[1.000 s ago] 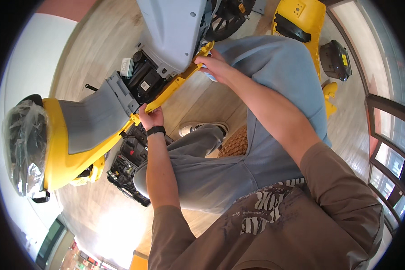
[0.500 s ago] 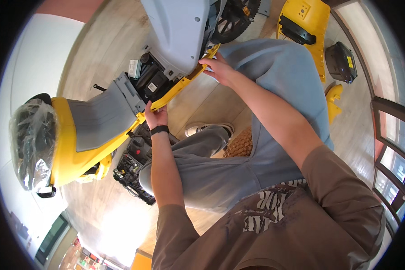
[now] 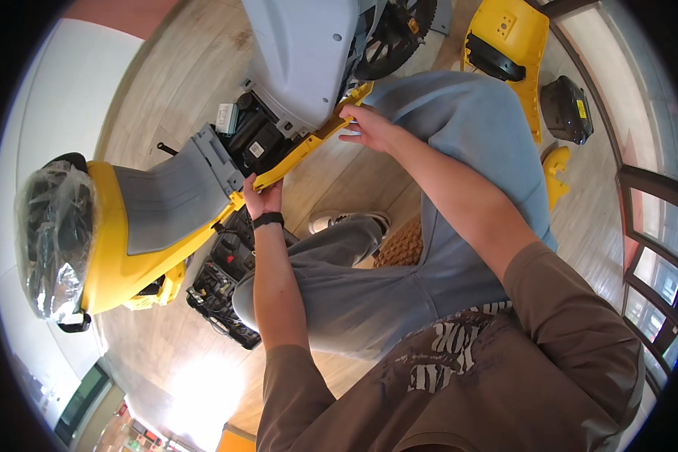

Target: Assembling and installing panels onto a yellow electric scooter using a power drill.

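My left hand [image 3: 261,194], with a dark band on the wrist, grips the lower end of a long yellow trim panel [image 3: 297,154] along the side of a scooter. Higher up, my right hand [image 3: 365,124] pinches the same panel near its far end, lower fingers spread. Beside the panel lie an exposed compartment [image 3: 252,134] with a black unit and a grey body cover [image 3: 297,53]. The grey footboard [image 3: 169,203] and yellow body [image 3: 109,241] extend to the left, with a plastic-wrapped seat [image 3: 53,237] at the end.
An open black toolbox [image 3: 211,294] is by my left leg. A wheel [image 3: 380,53] is at the top. A loose yellow panel [image 3: 508,22], a black box [image 3: 565,109] and a yellow piece [image 3: 556,173] lie on the right. A woven brown cushion [image 3: 395,245] shows beneath me.
Since the earliest frame the scooter and both hands appear slightly further right and lower in view. Over the last half second, my right hand's lower fingers have spread away from the panel.
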Tool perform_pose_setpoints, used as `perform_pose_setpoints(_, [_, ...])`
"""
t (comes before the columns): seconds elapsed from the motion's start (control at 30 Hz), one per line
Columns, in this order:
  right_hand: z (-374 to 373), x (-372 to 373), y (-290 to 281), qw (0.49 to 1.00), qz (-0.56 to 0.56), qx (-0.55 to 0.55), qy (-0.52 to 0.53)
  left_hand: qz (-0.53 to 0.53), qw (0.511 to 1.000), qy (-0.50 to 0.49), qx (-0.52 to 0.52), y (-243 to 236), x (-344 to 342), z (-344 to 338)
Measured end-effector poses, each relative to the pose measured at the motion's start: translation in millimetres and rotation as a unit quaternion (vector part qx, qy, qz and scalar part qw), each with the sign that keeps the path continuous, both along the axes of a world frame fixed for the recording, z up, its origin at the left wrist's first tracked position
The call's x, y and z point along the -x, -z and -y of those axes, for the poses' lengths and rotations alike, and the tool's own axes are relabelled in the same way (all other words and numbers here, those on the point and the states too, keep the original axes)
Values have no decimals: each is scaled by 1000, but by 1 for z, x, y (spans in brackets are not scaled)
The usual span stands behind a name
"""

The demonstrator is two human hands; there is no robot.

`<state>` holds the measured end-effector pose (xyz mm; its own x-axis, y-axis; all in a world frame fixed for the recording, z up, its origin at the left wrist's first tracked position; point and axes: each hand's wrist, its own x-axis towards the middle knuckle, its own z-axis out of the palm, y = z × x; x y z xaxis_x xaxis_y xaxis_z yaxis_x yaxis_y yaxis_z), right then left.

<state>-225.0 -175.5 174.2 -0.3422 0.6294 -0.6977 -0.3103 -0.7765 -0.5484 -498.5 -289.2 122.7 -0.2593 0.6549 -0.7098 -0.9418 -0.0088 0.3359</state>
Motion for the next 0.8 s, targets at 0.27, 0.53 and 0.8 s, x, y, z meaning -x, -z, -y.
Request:
perform_pose_setpoints(0.27, [1, 3, -11, 996, 54, -43, -51, 5, 1000, -13, 4, 3, 6, 4])
perform_pose_setpoints(0.53, [3, 2, -4, 985, 90, -86, -115, 17, 1000, -11, 3, 3, 6, 5])
perform_pose_setpoints(0.8, [-7, 8, 26, 892, 332, -265, -153, 17, 999, -31, 33, 1, -3, -5])
